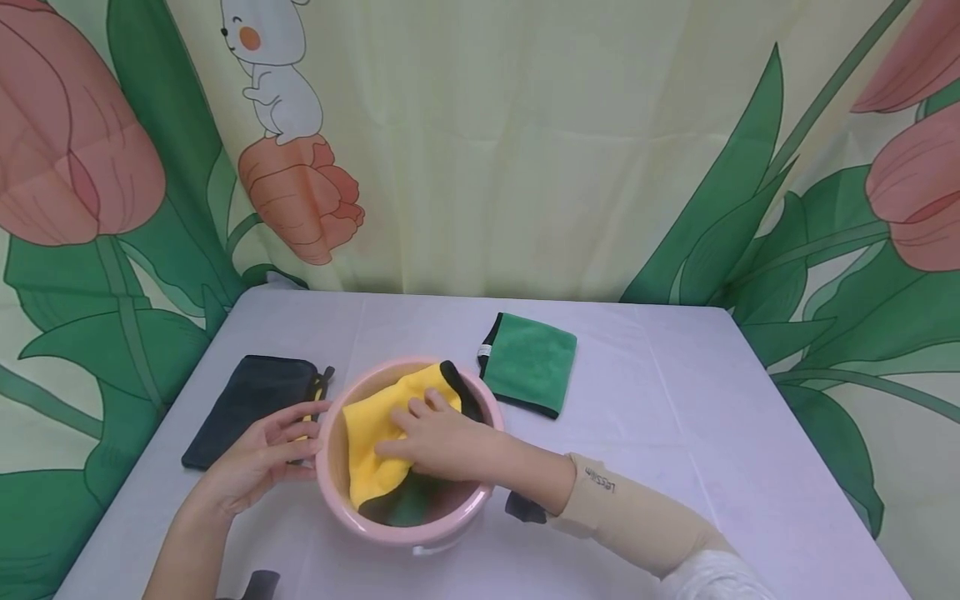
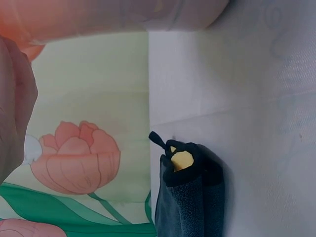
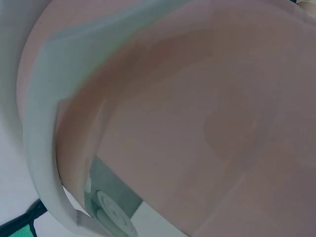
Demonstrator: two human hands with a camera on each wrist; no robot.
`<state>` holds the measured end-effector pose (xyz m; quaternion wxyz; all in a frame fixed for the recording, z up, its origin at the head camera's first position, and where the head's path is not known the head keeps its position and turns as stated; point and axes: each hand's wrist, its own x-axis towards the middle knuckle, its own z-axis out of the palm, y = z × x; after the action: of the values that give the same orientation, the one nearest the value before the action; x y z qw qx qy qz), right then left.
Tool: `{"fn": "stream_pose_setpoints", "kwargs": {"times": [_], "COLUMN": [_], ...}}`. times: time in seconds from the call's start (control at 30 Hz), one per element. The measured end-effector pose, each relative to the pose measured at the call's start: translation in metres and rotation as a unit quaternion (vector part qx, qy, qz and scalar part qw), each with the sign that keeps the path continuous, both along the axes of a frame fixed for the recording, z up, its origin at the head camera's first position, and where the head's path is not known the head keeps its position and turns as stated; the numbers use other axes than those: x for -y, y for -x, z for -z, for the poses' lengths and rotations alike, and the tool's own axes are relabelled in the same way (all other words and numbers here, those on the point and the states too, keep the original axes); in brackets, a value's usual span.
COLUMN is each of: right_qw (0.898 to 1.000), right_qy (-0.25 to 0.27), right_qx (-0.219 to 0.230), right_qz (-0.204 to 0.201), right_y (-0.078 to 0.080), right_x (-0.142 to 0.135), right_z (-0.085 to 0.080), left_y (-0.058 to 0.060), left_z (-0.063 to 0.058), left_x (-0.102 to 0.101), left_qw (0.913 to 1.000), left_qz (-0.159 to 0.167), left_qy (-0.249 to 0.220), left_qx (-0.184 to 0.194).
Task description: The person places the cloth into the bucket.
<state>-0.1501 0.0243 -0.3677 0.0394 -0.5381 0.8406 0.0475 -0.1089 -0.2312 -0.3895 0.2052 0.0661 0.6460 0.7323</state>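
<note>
A pink bucket stands on the table, with a folded yellow cloth edged in black inside its mouth. My right hand reaches over the rim and rests on the yellow cloth with its fingers spread. Fingers of my left hand touch the bucket's left side from outside. Below the yellow cloth, something green shows in the bucket, partly hidden. In the right wrist view, the bucket's wall and pale handle fill most of the picture, and the right hand is out of sight.
A folded dark cloth with a hanging loop lies left of the bucket; its yellow inside shows at the fold. Behind the bucket to the right lies a folded green cloth with black edging. A printed curtain hangs behind the table.
</note>
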Motion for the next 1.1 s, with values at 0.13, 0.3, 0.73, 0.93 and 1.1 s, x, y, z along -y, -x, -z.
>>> {"fn": "stream_pose_setpoints", "kwargs": {"times": [0.13, 0.3, 0.73, 0.93, 1.1], "right_qw": [1.000, 1.000, 0.997, 0.995, 0.995], "right_qy": [-0.009, -0.025, -0.074, -0.096, -0.089], "right_qx": [0.010, 0.011, 0.021, 0.031, 0.039], "right_qz": [-0.003, -0.007, -0.003, 0.006, 0.009], "right_y": [-0.0001, -0.0006, -0.0031, -0.0041, -0.0033], "right_x": [0.0010, 0.0014, 0.0042, 0.0048, 0.0035], "right_z": [-0.0004, 0.0005, 0.0014, 0.0009, -0.0001], "left_y": [-0.0001, 0.0005, -0.0005, -0.0021, -0.0015], "left_z": [0.0001, 0.0019, 0.0006, 0.0012, 0.0012], "left_x": [0.0004, 0.0013, 0.0019, 0.0012, 0.0007], "left_qw": [1.0000, 0.9998, 0.9999, 1.0000, 1.0000], "left_qz": [0.004, 0.012, 0.009, -0.003, -0.002], "left_qy": [-0.007, -0.016, -0.009, 0.001, -0.005], "left_qx": [-0.003, -0.008, 0.000, 0.000, 0.002]}}
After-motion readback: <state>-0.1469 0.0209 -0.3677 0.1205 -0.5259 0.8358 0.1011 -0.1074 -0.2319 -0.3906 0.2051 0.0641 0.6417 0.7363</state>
